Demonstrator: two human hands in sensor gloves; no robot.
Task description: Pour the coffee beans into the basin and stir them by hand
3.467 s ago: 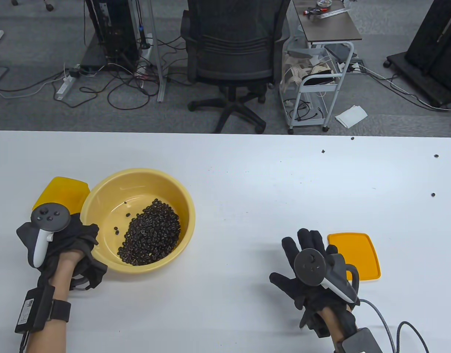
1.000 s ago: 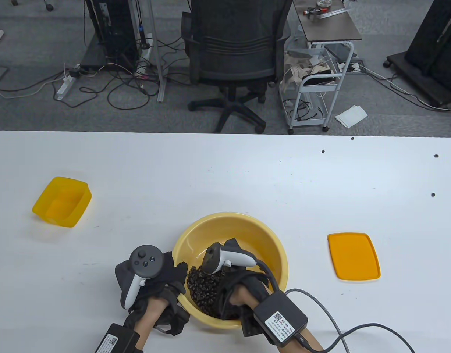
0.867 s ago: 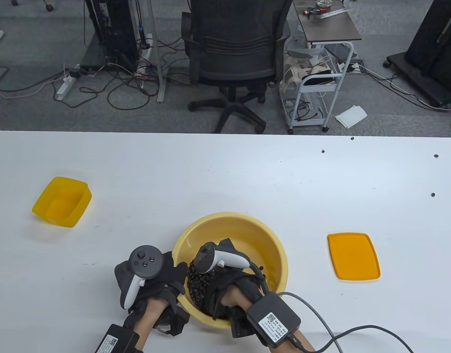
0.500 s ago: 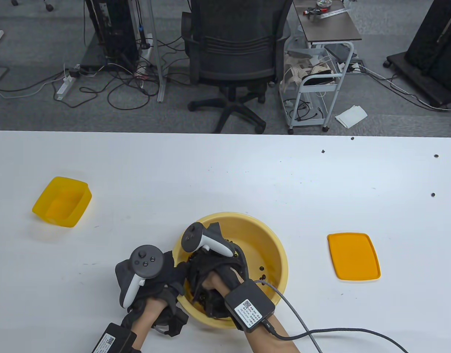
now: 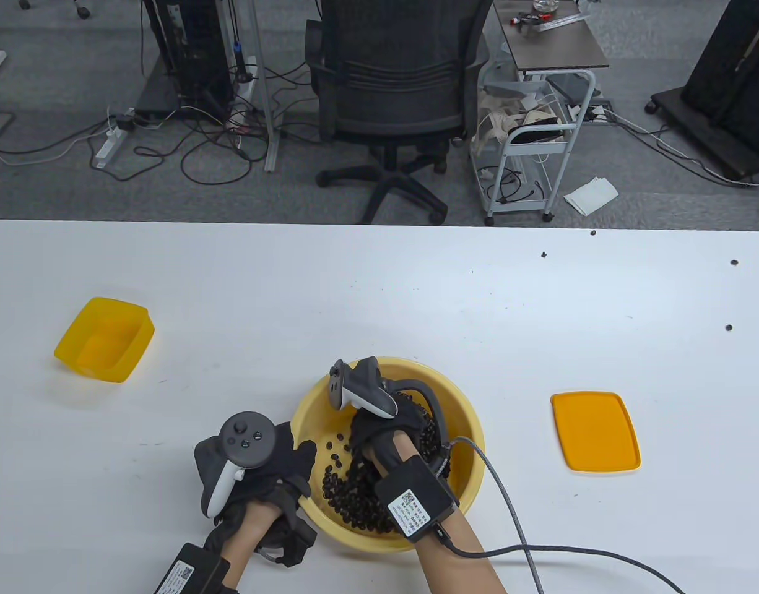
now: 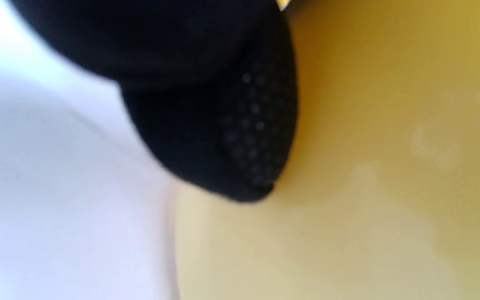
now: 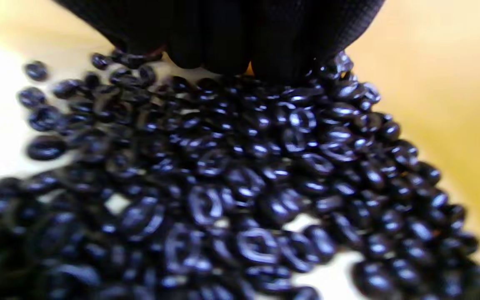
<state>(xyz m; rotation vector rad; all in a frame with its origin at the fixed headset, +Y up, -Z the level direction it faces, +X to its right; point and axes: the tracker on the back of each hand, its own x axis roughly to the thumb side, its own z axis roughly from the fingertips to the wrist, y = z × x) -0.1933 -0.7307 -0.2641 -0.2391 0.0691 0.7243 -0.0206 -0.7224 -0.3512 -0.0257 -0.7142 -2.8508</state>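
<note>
The yellow basin (image 5: 418, 366) stands near the table's front edge, with dark coffee beans (image 5: 348, 502) spread over its near half. My left hand (image 5: 274, 471) grips the basin's left rim; in the left wrist view a gloved finger (image 6: 223, 125) lies against the yellow wall (image 6: 390, 125). My right hand (image 5: 389, 433) is inside the basin, palm down. Its fingers (image 7: 223, 37) dip into the beans (image 7: 244, 187), with the basin's wall (image 7: 452, 83) behind them. How far the right fingertips are buried is hidden.
An empty orange container (image 5: 104, 340) sits at the left of the table and its flat orange lid (image 5: 595, 431) lies to the right of the basin. Stray beans (image 5: 728, 327) dot the far right. A cable (image 5: 516, 532) trails from my right wrist.
Since 3.5 s ago the basin has come from the left to front centre. In the last second my right hand swept through the beans toward the far side, scattering them; the left hand kept its grip.
</note>
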